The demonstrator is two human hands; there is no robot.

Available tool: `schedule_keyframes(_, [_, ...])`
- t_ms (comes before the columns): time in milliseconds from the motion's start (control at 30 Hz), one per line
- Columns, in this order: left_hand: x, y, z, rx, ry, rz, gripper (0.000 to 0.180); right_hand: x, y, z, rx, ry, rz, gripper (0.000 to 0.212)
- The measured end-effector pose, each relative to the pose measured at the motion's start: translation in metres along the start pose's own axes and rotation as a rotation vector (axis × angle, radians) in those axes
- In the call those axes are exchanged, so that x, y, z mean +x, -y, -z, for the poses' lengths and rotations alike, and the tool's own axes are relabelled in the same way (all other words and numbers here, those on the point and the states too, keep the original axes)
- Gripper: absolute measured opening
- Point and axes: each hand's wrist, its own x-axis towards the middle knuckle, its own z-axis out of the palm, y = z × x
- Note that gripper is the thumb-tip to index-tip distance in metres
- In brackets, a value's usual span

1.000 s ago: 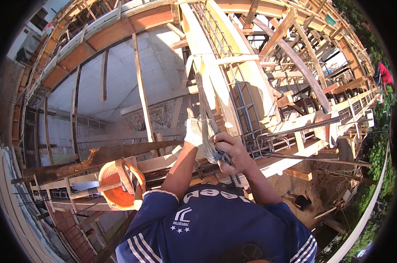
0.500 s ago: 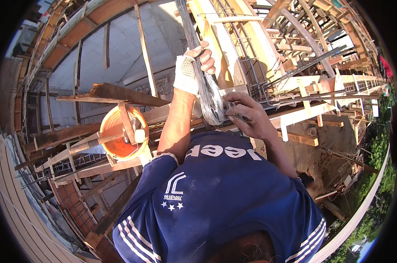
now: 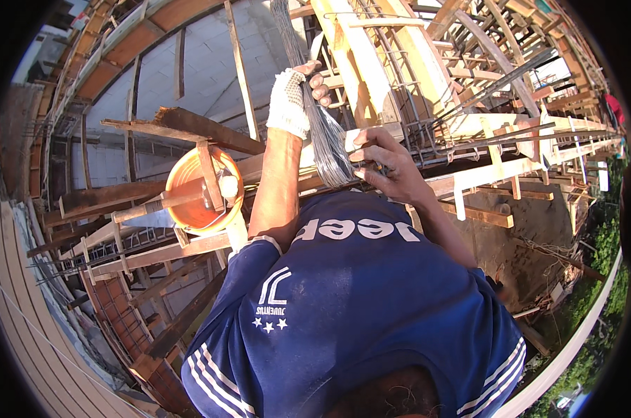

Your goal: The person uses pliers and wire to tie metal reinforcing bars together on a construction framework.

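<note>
My left hand [image 3: 292, 104], in a white knit glove with bare fingertips, is closed around a long bundle of thin grey tie wire [image 3: 329, 155]. The bundle runs up past the hand, and its bent lower end hangs in front of my chest. Against that lower end, on its right side, is my bare right hand [image 3: 392, 167]. Its fingers are curled in, with a small dark thing between them that I cannot make out. The tips of these fingers meet the edge of the wires.
An orange bucket [image 3: 205, 191] with a wooden-handled tool [image 3: 155, 202] across it stands at left, beside a broken dark plank [image 3: 197, 129]. Ahead, wooden formwork [image 3: 357, 76] encloses steel rebar [image 3: 399, 73]. Timber beams and props surround me; green plants [image 3: 608, 279] show at right.
My left hand and the wire bundle have shifted slightly left. The bundle's lower end looks flatter and more spread. My right hand's fingers have drawn in closer against it.
</note>
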Motion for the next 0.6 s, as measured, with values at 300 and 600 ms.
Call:
schedule_keyframes(300, [-0.007,-0.006,0.006,-0.081,0.141,0.071,0.027,-0.003,0.001,0.001,0.053,0.033,-0.119,0.028])
schedule_keyframes(600, [-0.005,-0.003,0.008,-0.033,0.251,-0.066,0.032,-0.006,0.013,-0.019,0.774,-0.139,-0.374,0.035])
